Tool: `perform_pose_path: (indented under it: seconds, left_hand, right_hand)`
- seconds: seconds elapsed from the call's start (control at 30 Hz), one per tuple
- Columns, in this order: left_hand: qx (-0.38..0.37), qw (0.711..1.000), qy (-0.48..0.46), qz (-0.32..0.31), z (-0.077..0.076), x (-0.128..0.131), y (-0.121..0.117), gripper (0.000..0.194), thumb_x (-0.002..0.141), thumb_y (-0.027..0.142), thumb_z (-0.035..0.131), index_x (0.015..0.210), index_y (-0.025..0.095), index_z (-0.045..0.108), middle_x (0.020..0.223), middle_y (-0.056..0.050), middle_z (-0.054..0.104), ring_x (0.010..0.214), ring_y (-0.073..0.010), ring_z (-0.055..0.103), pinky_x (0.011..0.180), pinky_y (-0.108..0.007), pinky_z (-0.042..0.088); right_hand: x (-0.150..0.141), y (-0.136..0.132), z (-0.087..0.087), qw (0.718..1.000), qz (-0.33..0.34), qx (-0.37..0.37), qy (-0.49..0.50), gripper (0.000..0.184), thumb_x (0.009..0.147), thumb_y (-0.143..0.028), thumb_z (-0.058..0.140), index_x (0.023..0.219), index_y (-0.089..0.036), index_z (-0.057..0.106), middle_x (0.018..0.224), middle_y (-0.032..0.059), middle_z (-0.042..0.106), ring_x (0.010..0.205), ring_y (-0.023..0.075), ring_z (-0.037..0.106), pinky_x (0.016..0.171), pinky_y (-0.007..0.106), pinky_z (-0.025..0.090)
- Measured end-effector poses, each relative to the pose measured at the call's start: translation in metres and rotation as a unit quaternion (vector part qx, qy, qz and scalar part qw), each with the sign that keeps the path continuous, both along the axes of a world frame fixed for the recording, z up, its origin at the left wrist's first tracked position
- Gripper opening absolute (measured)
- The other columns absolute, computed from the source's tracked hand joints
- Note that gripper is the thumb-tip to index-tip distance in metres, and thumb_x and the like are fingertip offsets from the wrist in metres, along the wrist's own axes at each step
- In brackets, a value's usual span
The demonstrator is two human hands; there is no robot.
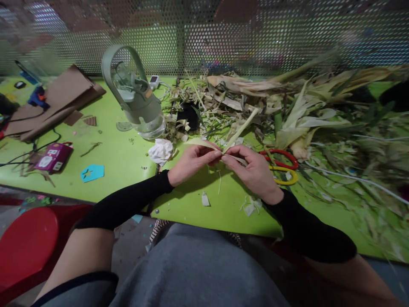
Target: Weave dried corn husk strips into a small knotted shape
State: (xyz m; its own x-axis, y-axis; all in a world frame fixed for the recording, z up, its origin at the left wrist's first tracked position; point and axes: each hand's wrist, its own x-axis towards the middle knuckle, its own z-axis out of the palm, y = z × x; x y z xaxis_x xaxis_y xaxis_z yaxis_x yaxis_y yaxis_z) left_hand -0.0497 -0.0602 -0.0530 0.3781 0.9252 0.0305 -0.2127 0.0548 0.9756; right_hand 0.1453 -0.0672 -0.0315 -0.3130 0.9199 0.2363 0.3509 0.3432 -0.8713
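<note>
My left hand (198,159) and my right hand (252,167) meet over the green table, fingertips almost touching. Pale strips of corn husk (240,130) run through both pinches; one stands up towards the back right, another sticks out to the left over my left hand. Both hands are closed, thumbs pressed against fingers. Just where the strips join is hidden by my fingertips. Scissors with a red and a yellow handle loop (283,175) lie right beside my right hand, their blades out of sight. A crumpled white tissue (160,152) sits left of my left hand.
A heap of husk scraps (230,100) and whole husks (303,121) covers the back and right. A lidded water bottle (145,111) stands back left. Further left are a purple box (54,157), brown paper (64,96) and a blue cutout (92,173). Perforated mesh (220,47) rises behind.
</note>
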Motion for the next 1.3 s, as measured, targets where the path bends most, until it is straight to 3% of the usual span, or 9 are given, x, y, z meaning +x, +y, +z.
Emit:
perform_pose_path:
  seconds: [0.27, 0.43, 0.77, 0.93, 1.1, 1.3]
  left_hand:
    - [-0.081, 0.996, 0.042, 0.006, 0.002, 0.001, -0.003, 0.016, 0.1, 0.027, 0.067, 0.104, 0.013, 0.064, 0.091, -0.004, 0.073, 0.071, -0.009, 0.069, 0.061, -0.021, 0.054]
    - [-0.043, 0.997, 0.055, -0.017, 0.001, 0.001, -0.001, 0.019, 0.1, 0.029, 0.066, 0.09, 0.013, 0.062, 0.081, -0.001, 0.069, 0.07, -0.0078, 0.065, 0.069, -0.022, 0.055]
    - [-0.007, 0.999, 0.033, -0.013, 0.002, -0.002, -0.003, 0.014, 0.101, 0.027, 0.066, 0.097, 0.015, 0.059, 0.082, 0.0, 0.068, 0.075, -0.01, 0.066, 0.074, -0.026, 0.053]
    - [0.028, 0.999, 0.025, -0.034, 0.0, -0.005, 0.001, 0.024, 0.098, 0.036, 0.072, 0.097, 0.014, 0.064, 0.081, 0.0, 0.067, 0.073, -0.0102, 0.065, 0.071, -0.026, 0.053]
    - [-0.01, 0.997, 0.012, -0.069, -0.004, -0.002, 0.001, 0.035, 0.096, 0.046, 0.073, 0.091, 0.012, 0.064, 0.08, -0.002, 0.068, 0.071, -0.0094, 0.064, 0.072, -0.027, 0.055]
    - [-0.056, 0.998, -0.003, -0.001, 0.0, 0.002, -0.001, 0.022, 0.1, 0.033, 0.069, 0.104, 0.013, 0.062, 0.09, -0.007, 0.077, 0.079, -0.0111, 0.071, 0.074, -0.025, 0.057]
  right_hand:
    - [0.002, 0.003, -0.003, 0.998, 0.016, -0.013, -0.068, 0.017, 0.098, -0.034, 0.062, 0.086, -0.023, 0.062, 0.074, 0.0007, 0.065, 0.065, 0.0163, 0.054, 0.063, 0.033, 0.041]
    - [0.001, 0.003, -0.005, 0.997, 0.029, -0.077, -0.004, 0.02, 0.096, -0.037, 0.066, 0.083, -0.023, 0.061, 0.071, -0.0007, 0.061, 0.063, 0.0147, 0.051, 0.059, 0.03, 0.039]
    - [0.001, 0.0, -0.003, 0.985, 0.017, -0.156, 0.07, 0.029, 0.093, -0.045, 0.074, 0.078, -0.022, 0.063, 0.062, -0.0057, 0.05, 0.055, 0.0103, 0.035, 0.053, 0.028, 0.026]
    - [0.002, 0.003, -0.007, 0.981, 0.018, -0.176, 0.082, 0.031, 0.088, -0.044, 0.078, 0.076, -0.022, 0.062, 0.064, -0.0057, 0.053, 0.056, 0.01, 0.038, 0.056, 0.028, 0.031]
    - [0.001, 0.004, -0.012, 0.98, 0.021, -0.181, 0.078, 0.034, 0.087, -0.049, 0.08, 0.078, -0.021, 0.064, 0.072, -0.0013, 0.065, 0.064, 0.0127, 0.051, 0.061, 0.029, 0.037]
    - [-0.003, 0.003, -0.009, 0.982, -0.001, -0.148, 0.116, 0.027, 0.093, -0.046, 0.074, 0.083, -0.023, 0.063, 0.071, -0.0023, 0.063, 0.058, 0.0116, 0.046, 0.058, 0.029, 0.037]
